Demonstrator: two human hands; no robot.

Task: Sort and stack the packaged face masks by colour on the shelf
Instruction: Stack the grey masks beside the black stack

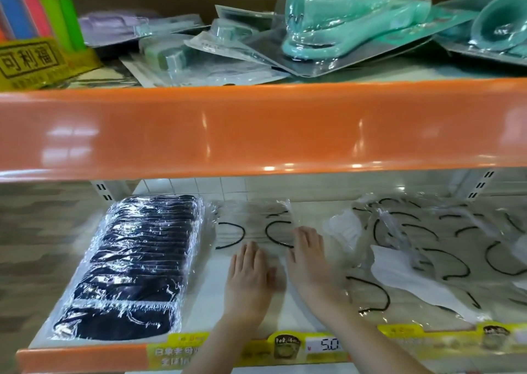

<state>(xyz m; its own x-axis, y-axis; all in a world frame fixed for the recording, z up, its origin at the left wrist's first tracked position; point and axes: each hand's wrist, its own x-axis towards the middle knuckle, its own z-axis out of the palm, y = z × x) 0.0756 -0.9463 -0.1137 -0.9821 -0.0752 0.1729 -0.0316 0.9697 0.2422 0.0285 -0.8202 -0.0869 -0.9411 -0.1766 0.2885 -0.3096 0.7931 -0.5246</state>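
Note:
On the lower shelf (85, 356), a neat overlapping stack of black masks in clear wrappers (137, 262) lies at the left. In the middle lies a small pile of white masks with black ear loops (256, 231). My left hand (248, 282) rests flat on its near part, fingers straight. My right hand (309, 262) lies flat beside it on the same pile, fingers pointing to the back. A loose, untidy heap of white masks in clear wrappers (422, 259) spreads over the right half of the shelf.
The orange front of the upper shelf (256, 128) hangs just above my hands. On it lie teal blister packs (336, 31) and coloured boxes (42, 11) at the left. Yellow price labels (322, 345) run along the lower shelf's front edge.

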